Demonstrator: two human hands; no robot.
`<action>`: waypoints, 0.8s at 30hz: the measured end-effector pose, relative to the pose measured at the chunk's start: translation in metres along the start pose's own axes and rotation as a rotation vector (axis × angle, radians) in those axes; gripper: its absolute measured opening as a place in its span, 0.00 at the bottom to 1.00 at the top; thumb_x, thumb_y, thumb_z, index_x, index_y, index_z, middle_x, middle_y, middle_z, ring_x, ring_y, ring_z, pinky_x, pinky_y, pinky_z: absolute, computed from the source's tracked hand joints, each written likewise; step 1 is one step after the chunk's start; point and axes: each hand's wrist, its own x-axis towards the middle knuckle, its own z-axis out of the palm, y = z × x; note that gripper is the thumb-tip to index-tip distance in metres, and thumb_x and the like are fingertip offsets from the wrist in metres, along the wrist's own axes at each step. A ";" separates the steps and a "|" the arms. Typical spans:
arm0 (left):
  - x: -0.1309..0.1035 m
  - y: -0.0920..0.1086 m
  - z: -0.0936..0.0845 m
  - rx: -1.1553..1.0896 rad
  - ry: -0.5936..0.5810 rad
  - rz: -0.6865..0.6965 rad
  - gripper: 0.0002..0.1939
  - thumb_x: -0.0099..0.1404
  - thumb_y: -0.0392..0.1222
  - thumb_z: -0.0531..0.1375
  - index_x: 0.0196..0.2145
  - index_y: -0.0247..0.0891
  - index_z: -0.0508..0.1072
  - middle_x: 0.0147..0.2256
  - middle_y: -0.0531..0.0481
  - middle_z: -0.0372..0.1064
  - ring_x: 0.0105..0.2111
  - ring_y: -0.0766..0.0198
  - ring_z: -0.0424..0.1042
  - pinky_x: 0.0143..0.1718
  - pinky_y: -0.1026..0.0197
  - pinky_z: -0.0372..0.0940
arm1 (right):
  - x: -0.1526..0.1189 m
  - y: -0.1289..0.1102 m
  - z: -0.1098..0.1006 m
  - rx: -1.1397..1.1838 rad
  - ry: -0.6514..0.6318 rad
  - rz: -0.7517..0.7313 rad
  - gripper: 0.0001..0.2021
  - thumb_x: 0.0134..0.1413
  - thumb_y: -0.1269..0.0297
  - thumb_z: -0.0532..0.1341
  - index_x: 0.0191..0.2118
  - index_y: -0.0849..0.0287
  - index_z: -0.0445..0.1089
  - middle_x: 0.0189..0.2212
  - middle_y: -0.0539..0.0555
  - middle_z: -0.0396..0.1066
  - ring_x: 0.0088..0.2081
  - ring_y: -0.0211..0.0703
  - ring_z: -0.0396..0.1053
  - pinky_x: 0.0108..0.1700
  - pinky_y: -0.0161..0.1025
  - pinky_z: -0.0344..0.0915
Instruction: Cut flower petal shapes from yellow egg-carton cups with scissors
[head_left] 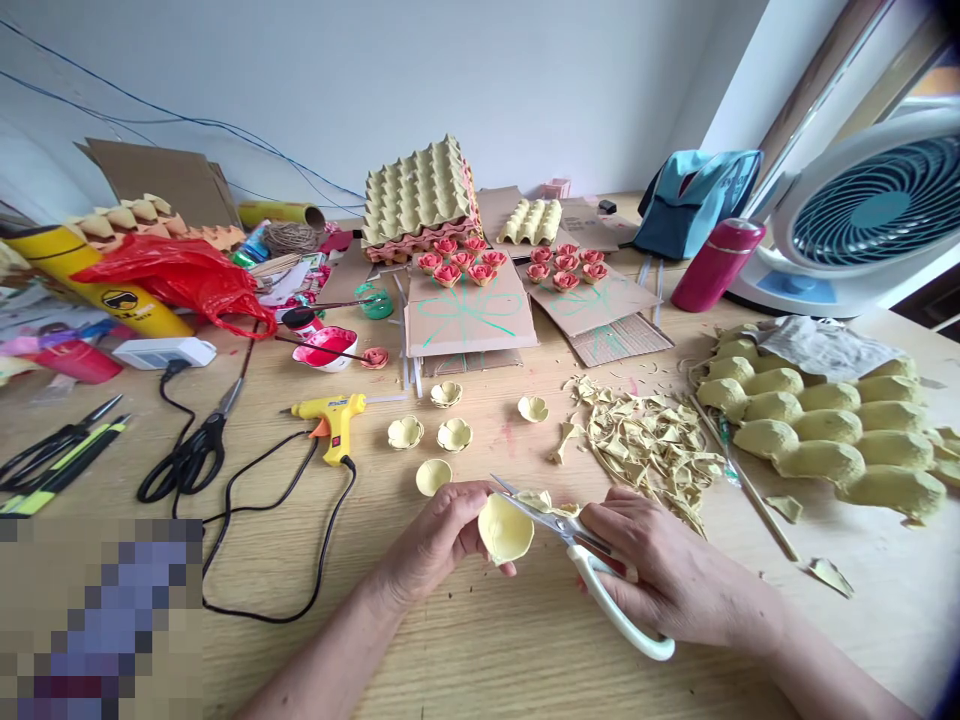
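Note:
Near the front middle, my left hand holds a pale yellow egg-carton cup by its left side, its hollow facing up. White-handled scissors are in my right hand, blades pointing left at the cup's upper right edge. A trimmed yellow strip lies along the blades. Just beyond my left hand sits a plain round cup. Farther back are petal-cut cups and a single one. A heap of yellow scraps lies beyond my right hand.
At left are a yellow glue gun with its looping cord, black scissors and a red paint bowl. Red flowers stand on cardboard at the back. An egg tray and a fan are at right.

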 end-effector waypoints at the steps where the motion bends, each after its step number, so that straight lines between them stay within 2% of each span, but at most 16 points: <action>1: 0.000 0.000 0.000 -0.007 0.002 0.001 0.20 0.65 0.56 0.63 0.36 0.31 0.77 0.25 0.49 0.70 0.23 0.64 0.68 0.27 0.58 0.72 | 0.000 0.000 0.000 -0.002 -0.005 -0.001 0.15 0.72 0.57 0.50 0.32 0.55 0.56 0.27 0.50 0.62 0.29 0.42 0.59 0.36 0.40 0.56; 5: 0.000 -0.001 0.002 -0.042 0.003 0.004 0.19 0.64 0.55 0.63 0.38 0.33 0.76 0.26 0.50 0.69 0.22 0.66 0.65 0.25 0.59 0.71 | -0.001 -0.001 0.002 -0.007 -0.017 0.004 0.14 0.72 0.56 0.51 0.33 0.55 0.57 0.29 0.50 0.63 0.30 0.42 0.60 0.36 0.40 0.56; 8: 0.000 -0.001 0.002 -0.026 0.007 0.004 0.20 0.64 0.56 0.63 0.38 0.33 0.76 0.26 0.49 0.70 0.24 0.64 0.67 0.27 0.59 0.71 | 0.000 0.000 0.005 -0.014 -0.002 0.004 0.13 0.71 0.56 0.52 0.33 0.55 0.58 0.28 0.50 0.63 0.30 0.42 0.60 0.35 0.40 0.56; 13: 0.001 0.000 0.000 0.122 0.007 -0.015 0.20 0.64 0.56 0.64 0.40 0.34 0.78 0.30 0.48 0.71 0.28 0.63 0.69 0.33 0.58 0.72 | 0.005 0.000 0.007 -0.064 0.028 0.045 0.10 0.66 0.60 0.55 0.33 0.56 0.57 0.28 0.50 0.63 0.29 0.42 0.59 0.38 0.42 0.57; 19: 0.000 0.003 0.001 0.280 -0.045 -0.034 0.21 0.66 0.58 0.61 0.34 0.34 0.78 0.29 0.50 0.67 0.29 0.64 0.66 0.31 0.63 0.67 | 0.005 -0.001 0.008 -0.055 0.033 0.074 0.09 0.61 0.60 0.59 0.34 0.55 0.58 0.29 0.49 0.63 0.31 0.43 0.60 0.41 0.43 0.57; 24: -0.001 -0.001 -0.001 0.157 -0.086 -0.030 0.21 0.66 0.57 0.61 0.34 0.34 0.78 0.28 0.50 0.68 0.28 0.64 0.67 0.33 0.61 0.70 | 0.002 -0.005 0.005 -0.021 0.028 0.042 0.11 0.66 0.58 0.55 0.33 0.55 0.56 0.29 0.49 0.62 0.30 0.42 0.58 0.39 0.43 0.57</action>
